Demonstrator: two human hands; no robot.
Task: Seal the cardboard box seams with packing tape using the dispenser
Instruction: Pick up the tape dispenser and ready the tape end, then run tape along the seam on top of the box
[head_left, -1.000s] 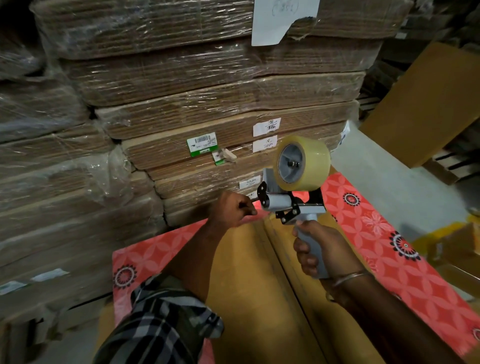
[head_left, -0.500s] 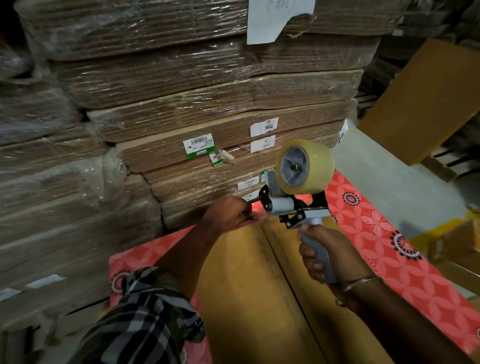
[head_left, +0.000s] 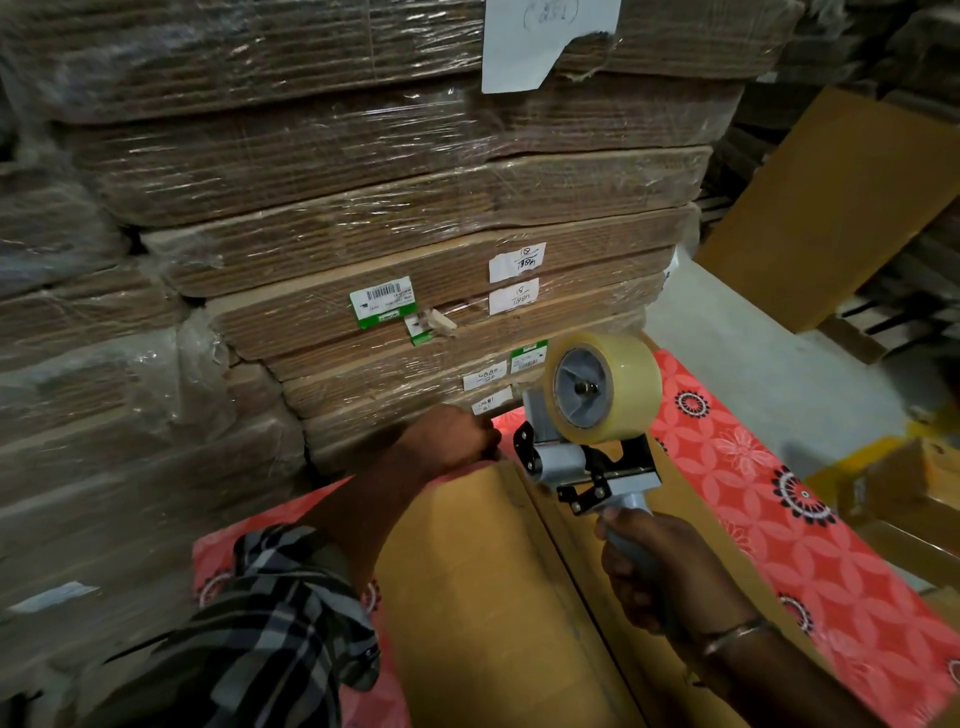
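Observation:
A brown cardboard box (head_left: 467, 597) lies in front of me with its two top flaps meeting in a centre seam (head_left: 550, 561). My right hand (head_left: 654, 571) grips the grey handle of a tape dispenser (head_left: 587, 457), which carries a roll of clear tape (head_left: 608, 387) and hovers over the seam's far end. My left hand (head_left: 447, 439) is curled over the box's far edge, just left of the dispenser's front roller. Whether its fingers pinch the tape end is hidden.
The box sits on a red flowered cloth (head_left: 779, 519). A tall stack of plastic-wrapped flat cartons (head_left: 389, 208) rises right behind it. A cardboard sheet (head_left: 831, 208) leans at the right, and more boxes (head_left: 909, 493) stand at the right edge.
Both hands and the dispenser have dropped slightly towards the box's far edge. The left hand has come lower onto that edge.

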